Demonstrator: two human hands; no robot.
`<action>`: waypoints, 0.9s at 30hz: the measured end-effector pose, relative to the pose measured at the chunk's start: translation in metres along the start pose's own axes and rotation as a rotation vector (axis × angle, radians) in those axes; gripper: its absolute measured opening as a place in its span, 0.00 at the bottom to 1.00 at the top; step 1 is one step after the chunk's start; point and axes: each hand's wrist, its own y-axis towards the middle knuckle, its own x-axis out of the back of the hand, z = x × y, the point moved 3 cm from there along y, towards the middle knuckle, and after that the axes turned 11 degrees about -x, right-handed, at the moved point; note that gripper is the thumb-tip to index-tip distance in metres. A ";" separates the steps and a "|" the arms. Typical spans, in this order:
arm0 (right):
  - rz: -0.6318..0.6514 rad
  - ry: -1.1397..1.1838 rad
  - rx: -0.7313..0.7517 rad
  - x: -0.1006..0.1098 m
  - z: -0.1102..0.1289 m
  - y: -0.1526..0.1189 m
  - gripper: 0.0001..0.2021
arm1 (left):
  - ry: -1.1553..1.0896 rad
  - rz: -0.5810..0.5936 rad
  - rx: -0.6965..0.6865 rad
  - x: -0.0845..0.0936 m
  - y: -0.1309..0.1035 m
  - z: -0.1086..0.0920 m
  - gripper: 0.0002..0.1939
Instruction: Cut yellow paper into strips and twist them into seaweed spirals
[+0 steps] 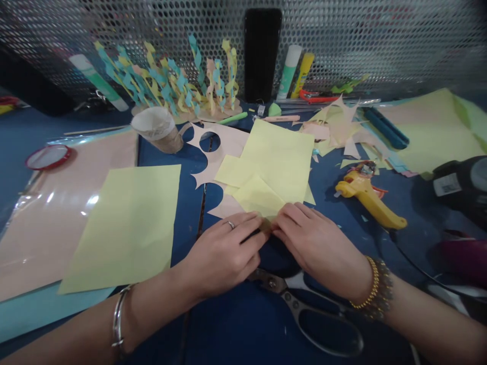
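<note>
At the centre of the frame, the left hand [228, 253] and the right hand [319, 243] meet at the near corner of a small yellow paper [261, 195], the fingers of both pinching its edge. That paper overlaps a larger yellow sheet [281, 157], which lies partly over a pink sheet [232, 137] with round cut-outs. Just below the hands, scissors [292, 299] lie on the blue table [228, 324], handles toward the lower right. A yellow glue gun [371, 200] rests right of centre, near pink and yellow scraps [335, 126]. Another yellow sheet [129, 223] lies left of centre. At the upper left, a cup [158, 129] stands tilted before twisted paper strips [175, 81]; a dark phone [262, 56] stands upright at top centre.
</note>
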 end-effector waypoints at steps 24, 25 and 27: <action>0.007 0.145 -0.042 0.003 -0.002 0.004 0.09 | -0.017 -0.034 0.116 0.000 0.001 0.003 0.12; 0.010 0.139 -0.045 0.003 -0.002 0.004 0.09 | -0.026 -0.037 0.141 0.000 0.002 0.004 0.11; 0.018 0.130 -0.046 0.003 -0.001 0.004 0.09 | -0.034 -0.024 0.185 -0.001 0.005 0.006 0.09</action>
